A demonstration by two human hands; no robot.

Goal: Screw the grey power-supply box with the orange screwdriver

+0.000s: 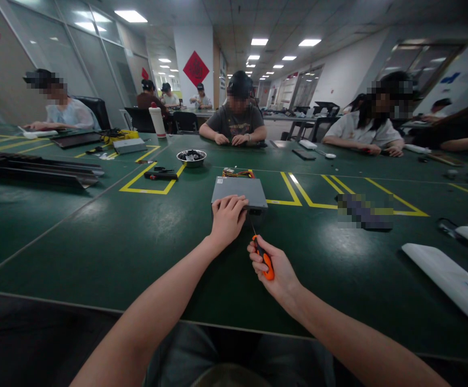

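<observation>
A grey metal computer power supply (238, 188) sits on the green table in front of me, its bundle of coloured wires (238, 173) at the far side. My left hand (229, 217) grips its near left part, fingers bent over the top edge; the thumb is hidden. My right hand (272, 266) is closed around the orange and black handle of a screwdriver (267, 263). The thin shaft points up and away towards the near face of the power supply, close to its socket. Whether the tip touches a screw, I cannot tell.
Beyond lie a metal bowl of small dark parts (191, 157) and a dark tool (160, 175). Long dark metal rails (36, 167) are on the left. A blurred dark object (363, 212) and a white device (447, 279) lie right. Several people sit around the table.
</observation>
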